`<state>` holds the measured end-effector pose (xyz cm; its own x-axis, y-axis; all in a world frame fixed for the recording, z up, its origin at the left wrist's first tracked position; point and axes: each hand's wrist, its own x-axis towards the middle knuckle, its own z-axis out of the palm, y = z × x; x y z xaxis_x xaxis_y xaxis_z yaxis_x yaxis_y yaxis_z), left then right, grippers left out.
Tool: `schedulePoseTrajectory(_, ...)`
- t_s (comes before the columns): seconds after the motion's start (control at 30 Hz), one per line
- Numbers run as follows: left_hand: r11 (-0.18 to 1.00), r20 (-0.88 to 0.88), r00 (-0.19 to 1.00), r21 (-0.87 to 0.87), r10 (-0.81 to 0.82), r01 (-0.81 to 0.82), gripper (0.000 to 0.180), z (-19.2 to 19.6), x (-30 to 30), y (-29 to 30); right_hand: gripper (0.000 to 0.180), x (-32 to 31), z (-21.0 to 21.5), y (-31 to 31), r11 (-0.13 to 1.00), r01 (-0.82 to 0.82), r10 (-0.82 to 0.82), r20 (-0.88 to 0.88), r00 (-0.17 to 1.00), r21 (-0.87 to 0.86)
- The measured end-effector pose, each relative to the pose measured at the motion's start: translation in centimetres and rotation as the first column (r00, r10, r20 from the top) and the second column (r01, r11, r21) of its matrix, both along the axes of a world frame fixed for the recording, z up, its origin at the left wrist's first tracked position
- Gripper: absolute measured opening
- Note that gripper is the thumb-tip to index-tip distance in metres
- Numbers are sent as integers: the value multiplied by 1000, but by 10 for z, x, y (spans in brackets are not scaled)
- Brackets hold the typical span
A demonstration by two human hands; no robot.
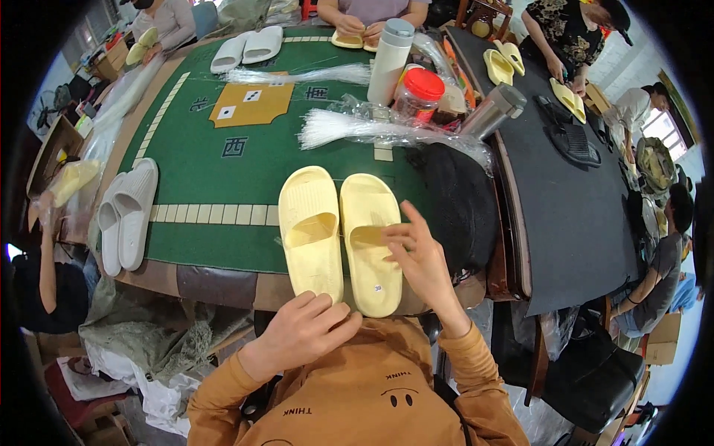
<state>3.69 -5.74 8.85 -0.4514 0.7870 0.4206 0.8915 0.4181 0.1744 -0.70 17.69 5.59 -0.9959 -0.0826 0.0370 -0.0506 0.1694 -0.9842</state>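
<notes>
A pair of pale yellow slide slippers lies side by side at the table's front edge, toes pointing away from me. My left hand (pixel 306 334) is closed, its fingers curled over the heel of the left yellow slipper (pixel 309 223). Over the strap of the right yellow slipper (pixel 372 279) hovers my right hand (pixel 422 262), index finger raised and the others loosely bent and apart; I see nothing in it. A small round sticker marks that slipper's heel.
Bundles of thin white plastic strands (pixel 349 130), a white bottle (pixel 390 63), a red-lidded jar (pixel 420 93) and a steel tumbler (pixel 494 111) stand beyond. Grey slippers (pixel 134 215) lie left, a black cap-like fabric item (pixel 460 208) right. Other people handle slippers around the tables.
</notes>
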Motion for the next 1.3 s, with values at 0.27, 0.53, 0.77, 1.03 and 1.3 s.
schedulePoseTrajectory(0.27,988,19,992,85,126,-127,25,-32,8,9,31,35,32,1,795,-195,459,-359,813,574)
schedulePoseTrajectory(0.53,984,-41,995,155,90,-83,26,-20,16,11,26,71,24,16,720,-274,564,-308,766,637)
schedulePoseTrajectory(0.77,969,27,993,215,117,-120,18,-13,15,8,26,76,35,27,704,-34,501,-463,732,709)
schedulePoseTrajectory(1.03,959,183,978,245,101,-145,15,-36,-2,0,33,53,19,13,650,54,535,-507,676,758)
schedulePoseTrajectory(1.3,934,227,948,230,222,-274,12,-47,-36,-12,24,31,0,2,651,23,503,-453,736,759)
